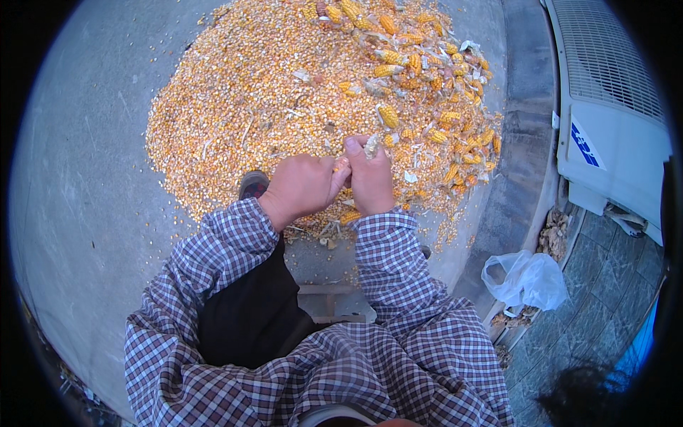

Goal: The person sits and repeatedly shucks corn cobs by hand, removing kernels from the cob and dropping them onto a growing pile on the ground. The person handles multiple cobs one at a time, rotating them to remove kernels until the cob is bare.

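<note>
My right hand [371,176] is closed around a corn cob [372,145], whose pale, bare-looking end sticks up past the thumb. Pressed close against it, my left hand [304,181] has its fingers curled at the same cob, where a little orange shows between the hands. Most of the cob is hidden by my fingers. Under and beyond both hands spreads a wide heap of loose corn kernels [229,101]. Just past my right hand lies a yellow ear of corn [388,116], with bits of husk around it.
More corn ears [411,64] lie along the heap's right side. At the right stand an air-conditioner outdoor unit [613,133] and, below it, a translucent plastic bag [525,280]. My shoe [253,184] touches the heap's near edge. Scattered kernels dot the concrete floor [96,160].
</note>
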Available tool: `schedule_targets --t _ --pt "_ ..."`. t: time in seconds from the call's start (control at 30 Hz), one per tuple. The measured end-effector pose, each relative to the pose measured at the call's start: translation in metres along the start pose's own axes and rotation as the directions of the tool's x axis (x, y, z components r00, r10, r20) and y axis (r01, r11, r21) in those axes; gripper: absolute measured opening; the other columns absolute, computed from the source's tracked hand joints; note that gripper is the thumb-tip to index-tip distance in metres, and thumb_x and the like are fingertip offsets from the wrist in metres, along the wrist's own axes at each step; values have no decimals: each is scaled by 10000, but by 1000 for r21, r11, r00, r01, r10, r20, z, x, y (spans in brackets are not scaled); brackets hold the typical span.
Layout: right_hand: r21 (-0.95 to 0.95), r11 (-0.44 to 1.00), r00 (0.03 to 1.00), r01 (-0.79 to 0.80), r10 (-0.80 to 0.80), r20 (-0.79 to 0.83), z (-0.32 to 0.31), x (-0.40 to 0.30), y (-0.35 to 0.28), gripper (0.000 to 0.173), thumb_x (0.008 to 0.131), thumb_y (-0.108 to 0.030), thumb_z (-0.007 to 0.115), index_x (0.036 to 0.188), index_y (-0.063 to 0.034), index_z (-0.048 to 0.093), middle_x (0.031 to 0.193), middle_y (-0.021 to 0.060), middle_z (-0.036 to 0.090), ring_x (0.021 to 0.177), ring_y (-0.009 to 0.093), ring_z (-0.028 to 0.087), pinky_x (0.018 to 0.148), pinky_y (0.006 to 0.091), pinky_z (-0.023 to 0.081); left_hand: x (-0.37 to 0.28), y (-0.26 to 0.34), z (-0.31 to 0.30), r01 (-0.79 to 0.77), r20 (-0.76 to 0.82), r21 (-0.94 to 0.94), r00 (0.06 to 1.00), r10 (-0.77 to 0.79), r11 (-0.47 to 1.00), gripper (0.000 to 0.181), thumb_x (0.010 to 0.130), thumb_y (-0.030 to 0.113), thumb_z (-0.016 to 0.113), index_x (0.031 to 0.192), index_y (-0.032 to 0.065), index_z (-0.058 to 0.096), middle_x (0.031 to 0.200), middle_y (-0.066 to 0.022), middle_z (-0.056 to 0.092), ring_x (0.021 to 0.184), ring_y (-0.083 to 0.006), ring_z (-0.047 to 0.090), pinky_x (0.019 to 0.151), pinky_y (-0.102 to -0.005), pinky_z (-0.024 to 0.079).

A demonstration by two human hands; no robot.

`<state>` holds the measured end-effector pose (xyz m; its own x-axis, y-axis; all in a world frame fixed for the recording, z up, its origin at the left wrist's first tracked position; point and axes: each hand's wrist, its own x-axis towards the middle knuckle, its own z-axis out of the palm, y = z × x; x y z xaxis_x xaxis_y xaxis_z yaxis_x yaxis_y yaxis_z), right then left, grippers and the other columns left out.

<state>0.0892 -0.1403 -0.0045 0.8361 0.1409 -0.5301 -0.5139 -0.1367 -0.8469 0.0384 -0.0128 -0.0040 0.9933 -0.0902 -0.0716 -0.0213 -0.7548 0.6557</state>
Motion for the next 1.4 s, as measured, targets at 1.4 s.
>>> schedule_targets --t 1.4 --pt "-370 541 653 755 -575 493 -5 -22 -45 137 775 -95 706 866 -55 611 868 89 545 814 243 553 711 335 455 0 -23 -43 674 683 -694 728 -64 254 337 892 311 510 810 18 655 574 -20 561 457 -72 499 409 -203 380"
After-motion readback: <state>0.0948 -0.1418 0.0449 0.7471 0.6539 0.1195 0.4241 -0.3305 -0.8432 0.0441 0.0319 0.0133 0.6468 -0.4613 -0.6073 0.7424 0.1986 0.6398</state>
